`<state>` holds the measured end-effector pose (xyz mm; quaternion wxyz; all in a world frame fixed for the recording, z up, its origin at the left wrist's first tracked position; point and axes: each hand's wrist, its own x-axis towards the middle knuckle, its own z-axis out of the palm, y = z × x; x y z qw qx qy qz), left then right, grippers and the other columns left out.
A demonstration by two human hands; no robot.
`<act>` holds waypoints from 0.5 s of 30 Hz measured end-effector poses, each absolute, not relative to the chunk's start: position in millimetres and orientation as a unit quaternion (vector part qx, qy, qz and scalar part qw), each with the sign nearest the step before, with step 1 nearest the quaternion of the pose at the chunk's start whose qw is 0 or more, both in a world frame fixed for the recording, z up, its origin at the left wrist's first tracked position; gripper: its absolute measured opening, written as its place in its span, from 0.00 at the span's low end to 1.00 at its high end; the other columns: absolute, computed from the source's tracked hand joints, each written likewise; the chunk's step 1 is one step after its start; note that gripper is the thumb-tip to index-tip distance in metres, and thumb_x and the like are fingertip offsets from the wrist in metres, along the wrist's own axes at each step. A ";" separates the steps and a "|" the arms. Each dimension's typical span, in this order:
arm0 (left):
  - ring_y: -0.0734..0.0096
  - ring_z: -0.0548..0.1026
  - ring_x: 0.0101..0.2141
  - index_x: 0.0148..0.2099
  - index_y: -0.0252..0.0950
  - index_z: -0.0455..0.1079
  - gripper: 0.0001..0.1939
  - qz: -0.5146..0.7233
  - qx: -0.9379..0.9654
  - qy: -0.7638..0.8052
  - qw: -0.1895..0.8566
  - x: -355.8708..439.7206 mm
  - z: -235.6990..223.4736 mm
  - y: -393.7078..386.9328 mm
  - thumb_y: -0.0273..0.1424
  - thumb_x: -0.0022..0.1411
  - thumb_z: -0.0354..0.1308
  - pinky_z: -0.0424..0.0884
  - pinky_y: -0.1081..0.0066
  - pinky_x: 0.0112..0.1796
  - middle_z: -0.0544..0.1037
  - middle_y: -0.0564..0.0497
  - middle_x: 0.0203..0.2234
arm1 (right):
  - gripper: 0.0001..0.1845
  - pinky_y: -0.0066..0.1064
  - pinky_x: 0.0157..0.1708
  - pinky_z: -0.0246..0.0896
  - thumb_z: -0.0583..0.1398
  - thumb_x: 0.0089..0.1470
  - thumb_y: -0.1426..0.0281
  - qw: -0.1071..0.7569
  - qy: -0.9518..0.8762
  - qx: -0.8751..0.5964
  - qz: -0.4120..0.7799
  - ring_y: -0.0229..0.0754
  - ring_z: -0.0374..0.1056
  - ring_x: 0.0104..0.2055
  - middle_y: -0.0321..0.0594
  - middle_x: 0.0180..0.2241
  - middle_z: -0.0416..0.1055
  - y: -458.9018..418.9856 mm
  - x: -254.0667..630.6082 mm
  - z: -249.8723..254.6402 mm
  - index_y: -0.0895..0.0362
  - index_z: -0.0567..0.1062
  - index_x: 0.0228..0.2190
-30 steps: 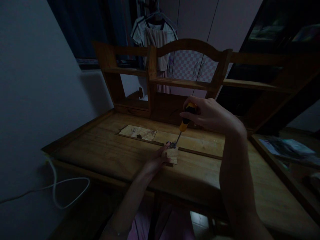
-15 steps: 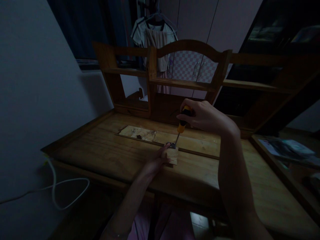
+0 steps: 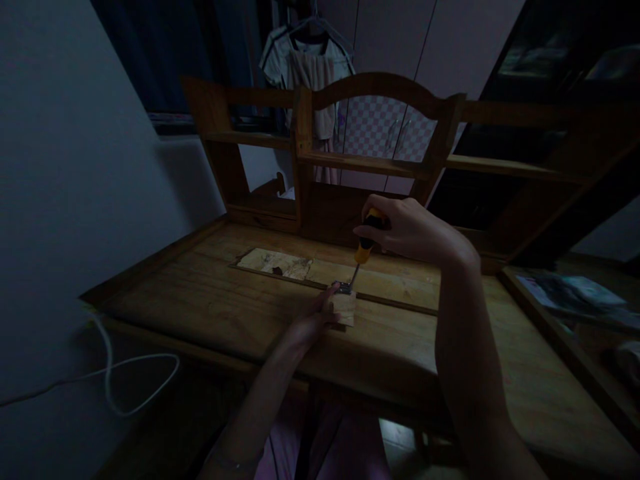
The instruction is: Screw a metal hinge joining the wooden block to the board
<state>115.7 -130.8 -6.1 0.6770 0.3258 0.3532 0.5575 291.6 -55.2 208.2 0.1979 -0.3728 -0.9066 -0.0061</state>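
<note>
A dim room holds a wooden desk (image 3: 200, 290) with a shelf unit (image 3: 370, 161) along its back edge. The right hand (image 3: 407, 227) grips a yellow-and-black screwdriver (image 3: 363, 253), tilted, its tip down at a small metal piece (image 3: 344, 288). The left hand (image 3: 310, 323) pinches a small wooden block (image 3: 344, 310), fingertips against the metal piece at the block's far end. The work looks partway: metal and block are together, but how firmly they are joined cannot be told. Block and metal sit near the desk's middle, beside a long seam, well inside the front edge. A patterned strip (image 3: 275, 263) lies beyond the left hand; bare boards stretch to the right, toward a raised side rim (image 3: 565, 353).
</note>
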 end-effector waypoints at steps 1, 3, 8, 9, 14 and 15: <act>0.47 0.59 0.62 0.57 0.41 0.71 0.34 0.558 0.323 0.356 0.677 115.8 -5.8 -130.7 0.19 0.45 0.65 0.69 0.59 0.52 0.60 0.47 0.65 | 0.13 0.31 0.31 0.55 0.59 0.57 0.59 0.194 -0.906 -0.376 -0.006 0.42 0.66 0.32 0.39 0.30 0.71 -54.8 291.6 208.1 0.55 0.71 0.39; 0.47 0.59 0.62 0.57 0.41 0.71 0.35 0.558 0.318 0.362 0.676 116.2 -5.4 -130.5 0.19 0.45 0.66 0.70 0.60 0.51 0.60 0.47 0.65 | 0.13 0.31 0.30 0.55 0.59 0.57 0.59 0.191 -0.906 -0.379 -0.002 0.41 0.65 0.32 0.39 0.29 0.70 -54.2 291.7 207.9 0.55 0.71 0.38; 0.49 0.58 0.63 0.56 0.41 0.72 0.34 0.557 0.317 0.376 0.669 117.8 -2.7 -131.3 0.19 0.45 0.65 0.71 0.62 0.50 0.60 0.48 0.65 | 0.13 0.31 0.30 0.55 0.59 0.57 0.59 0.200 -0.907 -0.370 -0.009 0.42 0.66 0.32 0.39 0.30 0.71 -55.0 291.0 207.0 0.55 0.71 0.38; 0.49 0.58 0.63 0.56 0.41 0.72 0.34 0.557 0.317 0.378 0.668 118.1 -1.6 -131.9 0.19 0.44 0.65 0.71 0.62 0.50 0.60 0.48 0.65 | 0.13 0.31 0.31 0.56 0.59 0.56 0.60 0.200 -0.908 -0.368 -0.009 0.42 0.66 0.32 0.39 0.30 0.71 -55.4 290.8 206.9 0.55 0.71 0.39; 0.48 0.59 0.62 0.57 0.40 0.71 0.34 0.552 0.325 0.376 0.669 118.5 4.8 -135.3 0.19 0.46 0.64 0.71 0.60 0.50 0.61 0.46 0.64 | 0.13 0.32 0.34 0.57 0.58 0.54 0.64 0.192 -0.912 -0.363 -0.007 0.43 0.67 0.35 0.41 0.35 0.73 -56.2 289.0 206.6 0.54 0.70 0.41; 0.48 0.60 0.61 0.57 0.40 0.71 0.33 0.553 0.328 0.375 0.668 118.5 5.5 -135.8 0.19 0.46 0.64 0.71 0.61 0.50 0.61 0.46 0.64 | 0.12 0.32 0.34 0.57 0.58 0.54 0.64 0.193 -0.912 -0.361 -0.010 0.43 0.67 0.35 0.41 0.35 0.73 -56.2 288.4 206.3 0.54 0.71 0.41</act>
